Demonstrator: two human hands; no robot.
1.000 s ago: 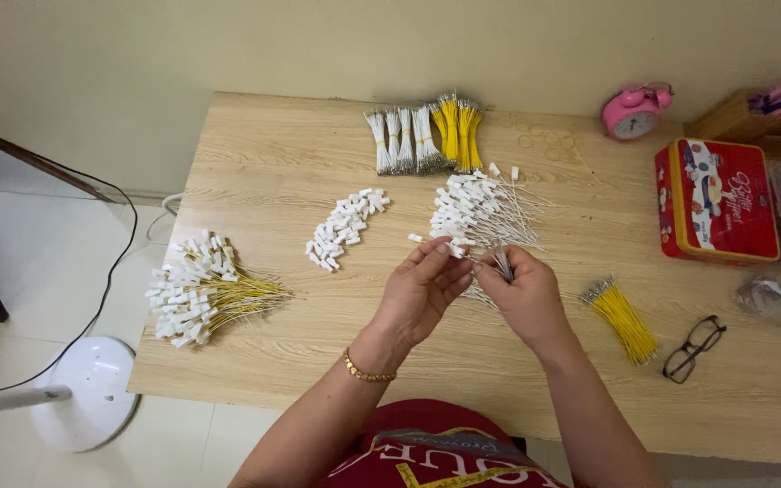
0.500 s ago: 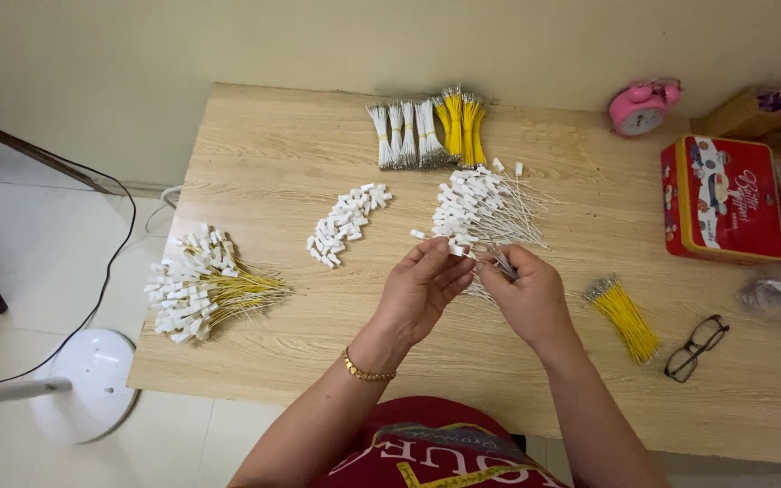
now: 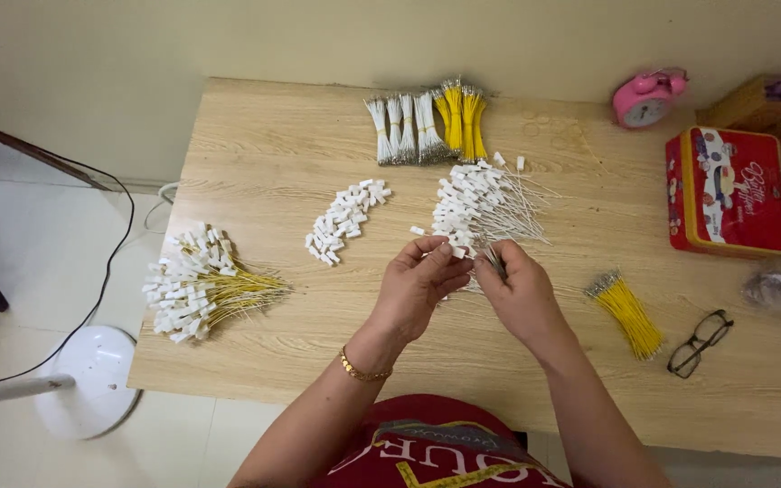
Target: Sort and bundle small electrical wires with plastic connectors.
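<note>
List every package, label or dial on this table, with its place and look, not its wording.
Red rectangular tin box: table's right side, yellow rim, printed lid.
Pink round alarm clock: far right edge, pale dial.
Clear crumpled plastic bag: right edge, below the tin.

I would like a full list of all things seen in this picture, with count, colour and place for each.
table: one, light wood, centre
tied wire bundles: several, white and yellow, far edge
loose connectors: one small pile, white, middle
white wires with connectors: one heap, before the hands
yellow wires with connectors: one heap, left edge
yellow wire bunch: one, right of hands
tin box: one, red, right
alarm clock: one, pink, far right
glasses: one pair, dark, near right
fan base: one, white, floor left
left hand: holds a white connector
right hand: fingers pinch thin wires
</note>
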